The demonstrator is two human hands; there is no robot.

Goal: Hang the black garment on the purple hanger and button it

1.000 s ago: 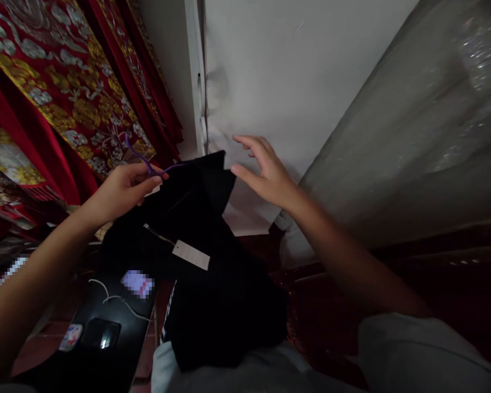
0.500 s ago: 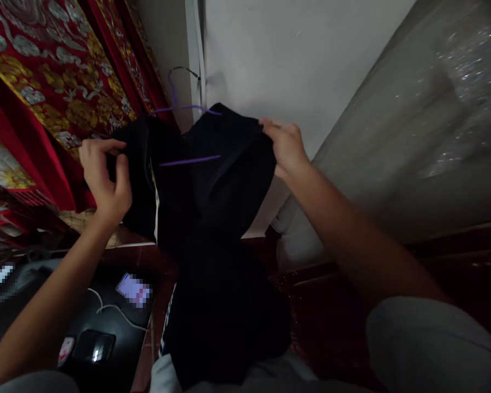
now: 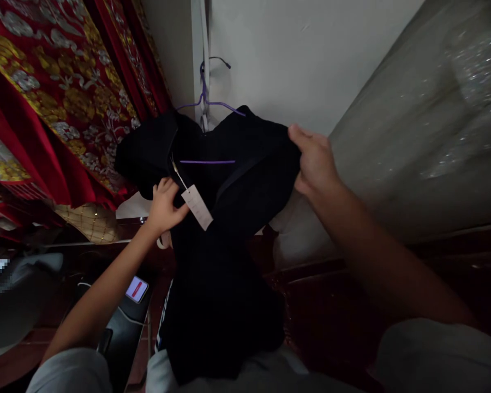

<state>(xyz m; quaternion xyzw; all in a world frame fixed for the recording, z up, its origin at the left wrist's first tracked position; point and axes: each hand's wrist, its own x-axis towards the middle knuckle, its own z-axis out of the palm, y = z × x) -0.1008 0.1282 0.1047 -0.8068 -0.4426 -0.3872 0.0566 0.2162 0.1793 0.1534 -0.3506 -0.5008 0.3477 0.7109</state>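
A dark garment [image 3: 256,174] hangs spread on a purple wire hanger [image 3: 213,102]. The hanger's lower bar shows through the neck opening. With fingers and thumb, my right hand [image 3: 317,164] grips the garment's right shoulder or sleeve edge. My left hand [image 3: 166,207] rests against the garment's left front, its thumb stretched apart from the fingers. Beside that thumb, a pale paper tag [image 3: 197,207] dangles tilted from a short string. Below, dark cloth reaches toward my lap, where white stripes run down its left side; I cannot tell whether it is the same piece.
Red curtains [image 3: 73,93] with gold and silver embroidery hang at the left. A white wall [image 3: 278,60] stands behind the hanger, and a plastic-wrapped panel [image 3: 413,136] leans at the right. A lit phone [image 3: 137,289] and a white cable [image 3: 129,317] lie on a dark surface, lower left.
My left hand has left the garment's left shoulder and come down and right to its front. The paper tag now shows face-on. The garment and my right hand have shifted right in view.
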